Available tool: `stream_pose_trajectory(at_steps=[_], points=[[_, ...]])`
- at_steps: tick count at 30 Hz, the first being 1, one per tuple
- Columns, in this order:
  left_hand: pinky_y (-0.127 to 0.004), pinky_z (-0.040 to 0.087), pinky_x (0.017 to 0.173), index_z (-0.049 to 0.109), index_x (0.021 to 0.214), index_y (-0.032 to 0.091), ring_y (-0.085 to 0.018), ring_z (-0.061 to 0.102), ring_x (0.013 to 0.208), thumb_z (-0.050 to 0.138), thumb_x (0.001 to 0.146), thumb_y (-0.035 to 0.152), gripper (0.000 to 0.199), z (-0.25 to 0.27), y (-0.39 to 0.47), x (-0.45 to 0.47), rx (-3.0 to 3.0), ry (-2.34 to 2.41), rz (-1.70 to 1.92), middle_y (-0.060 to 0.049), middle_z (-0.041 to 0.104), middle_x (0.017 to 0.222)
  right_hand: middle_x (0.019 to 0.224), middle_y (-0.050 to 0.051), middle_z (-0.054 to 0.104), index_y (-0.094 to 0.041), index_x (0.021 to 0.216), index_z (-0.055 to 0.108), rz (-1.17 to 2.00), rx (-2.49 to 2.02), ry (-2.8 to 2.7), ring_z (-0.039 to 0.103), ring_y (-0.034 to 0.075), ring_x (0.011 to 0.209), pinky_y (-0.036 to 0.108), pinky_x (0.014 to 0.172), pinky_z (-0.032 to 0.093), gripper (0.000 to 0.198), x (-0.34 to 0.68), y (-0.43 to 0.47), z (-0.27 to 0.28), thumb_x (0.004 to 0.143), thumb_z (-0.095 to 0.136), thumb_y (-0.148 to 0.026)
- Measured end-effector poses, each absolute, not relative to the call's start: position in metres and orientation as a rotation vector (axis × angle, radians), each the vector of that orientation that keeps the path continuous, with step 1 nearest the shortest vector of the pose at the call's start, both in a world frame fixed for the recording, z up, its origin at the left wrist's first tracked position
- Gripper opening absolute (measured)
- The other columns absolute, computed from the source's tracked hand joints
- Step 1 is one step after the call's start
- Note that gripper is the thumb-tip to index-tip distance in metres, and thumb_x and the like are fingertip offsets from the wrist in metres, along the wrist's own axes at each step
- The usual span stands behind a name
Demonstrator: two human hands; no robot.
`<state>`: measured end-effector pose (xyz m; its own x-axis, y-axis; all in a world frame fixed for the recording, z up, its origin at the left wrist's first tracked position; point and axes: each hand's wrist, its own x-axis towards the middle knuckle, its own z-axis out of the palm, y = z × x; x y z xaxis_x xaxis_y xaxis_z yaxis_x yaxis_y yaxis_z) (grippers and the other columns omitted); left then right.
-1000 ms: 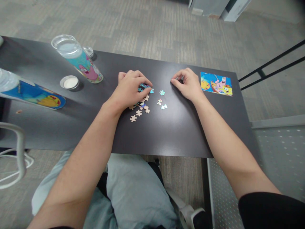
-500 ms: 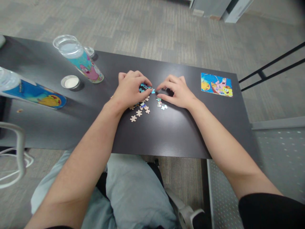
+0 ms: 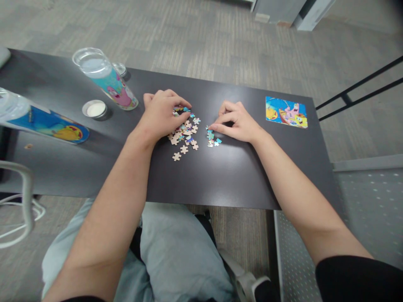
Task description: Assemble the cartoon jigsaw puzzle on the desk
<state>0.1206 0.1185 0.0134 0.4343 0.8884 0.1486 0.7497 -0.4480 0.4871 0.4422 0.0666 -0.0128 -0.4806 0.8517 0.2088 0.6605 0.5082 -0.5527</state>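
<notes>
- Curving left grip (image 3: 163,112) over the heap of puzzle pieces (image 3: 186,131), thumb and fingers apart, colourful pieces showing in the gap.
- Lowering right grip (image 3: 236,124) near the counter (image 3: 214,180), tips close together beside a small blue piece (image 3: 207,127); cannot tell whether clamped on it.
- Just below right grip's tips: a small cluster of pieces (image 3: 210,136), apart from the heap.
- Below left grip, nearer the body: several plain-backed pieces (image 3: 176,156), loose at the heap's edge.
- Well right of right grip: a cartoon picture card (image 3: 286,111), flat.
- Well left of left grip: a pink-figured tube (image 3: 118,90), a round lid (image 3: 96,109), then a blue tube (image 3: 53,124).
</notes>
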Motion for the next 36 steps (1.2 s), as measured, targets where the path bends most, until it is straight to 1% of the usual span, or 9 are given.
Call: stream_pose_trajectory(at_steps=[3, 9, 13, 16, 19, 22, 24, 28, 36], points=[[-0.075, 0.034, 0.139, 0.095, 0.132, 0.035, -0.037, 0.066, 0.145, 0.074, 0.108, 0.058, 0.039, 0.016, 0.116, 0.122, 2.325, 1.42, 0.562, -0.006, 0.081, 0.144, 0.118, 0.011, 0.079, -0.038, 0.127, 0.105, 0.578, -1.226, -2.276, 0.075, 0.037, 0.11, 0.068, 0.121, 0.05, 0.078, 0.442, 0.066, -0.011, 0.119, 0.063, -0.103], [-0.078, 0.035, 0.138, 0.089, 0.122, 0.038, -0.046, 0.072, 0.148, 0.084, 0.104, 0.06, 0.029, 0.014, 0.106, 0.144, 2.282, 1.504, 0.639, -0.01, 0.082, 0.149, 0.12, 0.011, 0.079, -0.036, 0.147, 0.098, 0.501, -1.257, -2.243, 0.077, 0.04, 0.114, 0.069, 0.123, 0.051, 0.066, 0.44, 0.068, -0.021, 0.124, 0.066, -0.089], [-0.076, 0.035, 0.139, 0.087, 0.124, 0.038, -0.043, 0.073, 0.147, 0.069, 0.113, 0.057, 0.029, 0.017, 0.102, 0.154, 2.241, 1.544, 0.699, -0.009, 0.084, 0.151, 0.131, 0.015, 0.078, -0.038, 0.159, 0.095, 0.446, -1.331, -2.314, 0.074, 0.043, 0.126, 0.071, 0.124, 0.05, 0.076, 0.436, 0.067, -0.021, 0.128, 0.051, -0.092], [-0.073, 0.034, 0.14, 0.083, 0.138, 0.04, -0.04, 0.071, 0.149, 0.071, 0.11, 0.062, 0.038, 0.024, 0.102, 0.149, 2.186, 1.561, 0.722, -0.005, 0.085, 0.154, 0.137, 0.016, 0.075, -0.041, 0.165, 0.093, 0.395, -1.369, -2.376, 0.071, 0.046, 0.133, 0.073, 0.125, 0.048, 0.088, 0.432, 0.064, -0.017, 0.128, 0.037, -0.099], [-0.069, 0.033, 0.141, 0.075, 0.156, 0.039, -0.034, 0.069, 0.146, 0.071, 0.106, 0.065, 0.057, 0.029, 0.102, 0.141, 2.132, 1.564, 0.748, -0.002, 0.085, 0.156, 0.139, 0.017, 0.076, -0.041, 0.163, 0.094, 0.376, -1.394, -2.388, 0.07, 0.045, 0.134, 0.074, 0.125, 0.045, 0.089, 0.431, 0.061, -0.014, 0.128, 0.035, -0.098], [-0.067, 0.033, 0.14, 0.075, 0.158, 0.034, -0.032, 0.065, 0.145, 0.069, 0.104, 0.072, 0.066, 0.029, 0.104, 0.136, 2.138, 1.548, 0.713, -0.002, 0.082, 0.155, 0.139, 0.019, 0.079, -0.034, 0.148, 0.099, 0.345, -1.446, -2.281, 0.069, 0.044, 0.134, 0.073, 0.125, 0.042, 0.083, 0.44, 0.063, -0.015, 0.13, 0.044, -0.094], [-0.07, 0.033, 0.139, 0.08, 0.151, 0.033, -0.036, 0.062, 0.149, 0.072, 0.101, 0.074, 0.065, 0.026, 0.106, 0.135, 2.18, 1.514, 0.669, -0.003, 0.082, 0.155, 0.133, 0.02, 0.081, -0.03, 0.133, 0.101, 0.311, -1.48, -2.155, 0.068, 0.043, 0.129, 0.074, 0.124, 0.039, 0.082, 0.452, 0.068, -0.019, 0.13, 0.05, -0.094], [-0.078, 0.036, 0.137, 0.083, 0.145, 0.036, -0.046, 0.067, 0.151, 0.085, 0.097, 0.059, 0.053, 0.019, 0.108, 0.134, 2.263, 1.415, 0.667, -0.009, 0.083, 0.156, 0.116, 0.019, 0.08, -0.027, 0.117, 0.099, 0.244, -1.516, -1.904, 0.065, 0.039, 0.117, 0.074, 0.123, 0.036, 0.084, 0.471, 0.077, -0.028, 0.127, 0.054, -0.098], [-0.08, 0.039, 0.139, 0.086, 0.14, 0.036, -0.049, 0.068, 0.155, 0.089, 0.1, 0.054, 0.044, 0.01, 0.109, 0.136, 2.305, 1.39, 0.633, -0.011, 0.083, 0.154, 0.137, 0.016, 0.081, -0.037, 0.147, 0.098, 0.444, -1.322, -2.277, 0.068, 0.041, 0.132, 0.071, 0.128, 0.041, 0.076, 0.433, 0.059, -0.013, 0.128, 0.053, -0.094]])
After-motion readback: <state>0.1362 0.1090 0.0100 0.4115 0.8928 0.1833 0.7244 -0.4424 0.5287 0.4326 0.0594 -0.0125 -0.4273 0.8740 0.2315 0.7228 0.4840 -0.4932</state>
